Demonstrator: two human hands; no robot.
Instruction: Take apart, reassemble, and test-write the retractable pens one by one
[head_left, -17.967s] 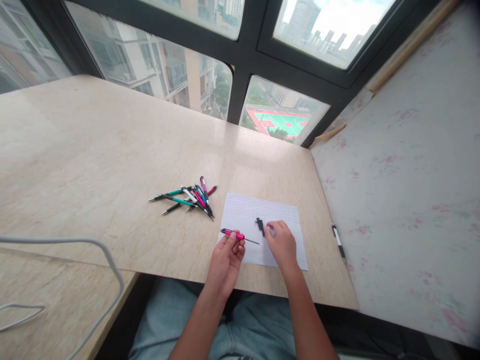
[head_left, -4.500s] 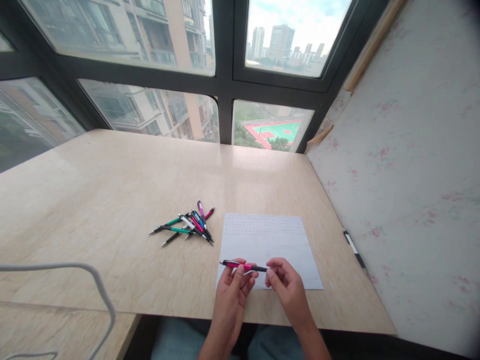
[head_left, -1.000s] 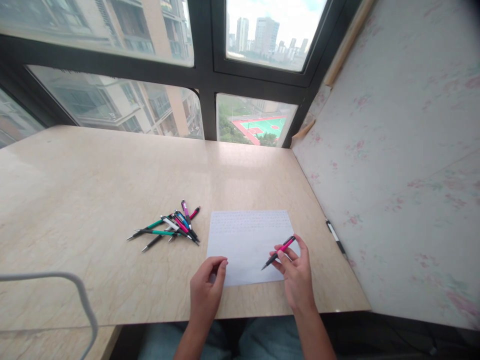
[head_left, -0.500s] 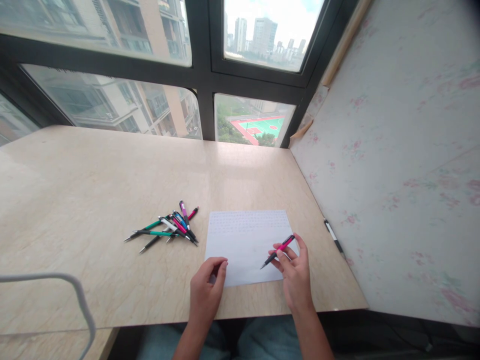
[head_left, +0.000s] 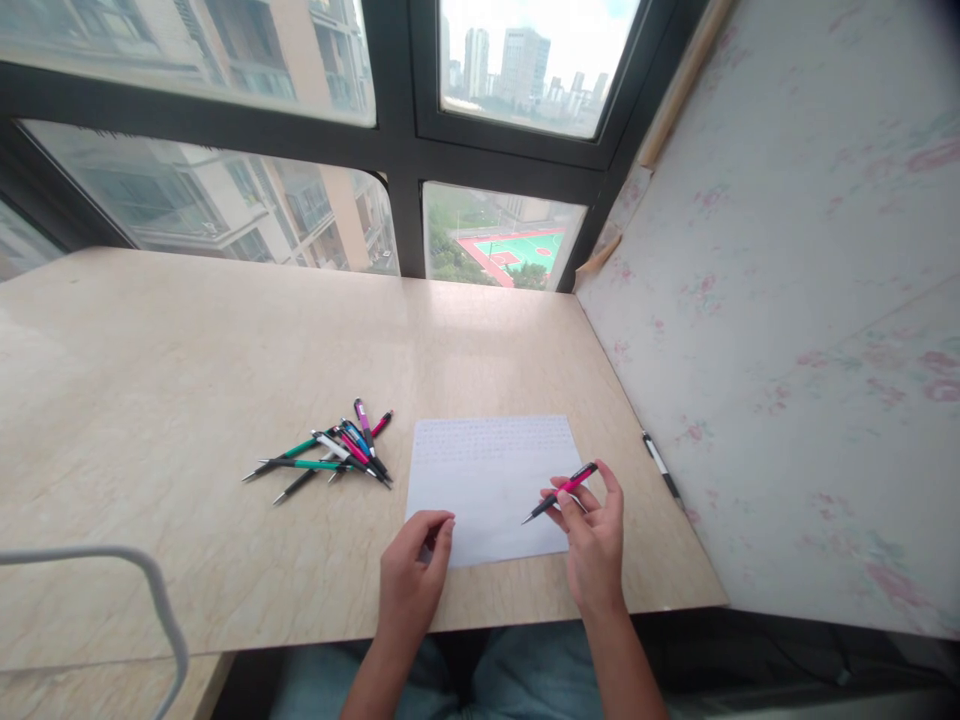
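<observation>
A pink and black ballpoint pen (head_left: 560, 492) is held in my right hand (head_left: 594, 545), its metal tip slanting down to the left above the paper. My index finger reaches up to the pen's top end. Below lies a sheet of white paper (head_left: 480, 490) with several lines of handwriting along its upper part. My left hand (head_left: 412, 570) rests at the sheet's lower left corner, fingers curled in and thumb against the forefinger, with nothing seen in it. To the left of the sheet is a loose pile of pens (head_left: 349, 450) in green, white, blue, pink and purple.
A white and black pen (head_left: 661, 468) lies along the foot of the flowered wall (head_left: 787, 350) on the right. A grey curved tube (head_left: 154, 580) crosses the lower left. Windows (head_left: 405, 150) rise behind the marbled tabletop (head_left: 225, 350).
My right hand has tilted the pen flatter, and its tip is slightly higher. The index finger has shifted at the pen's top end. My left hand stays at the paper's corner.
</observation>
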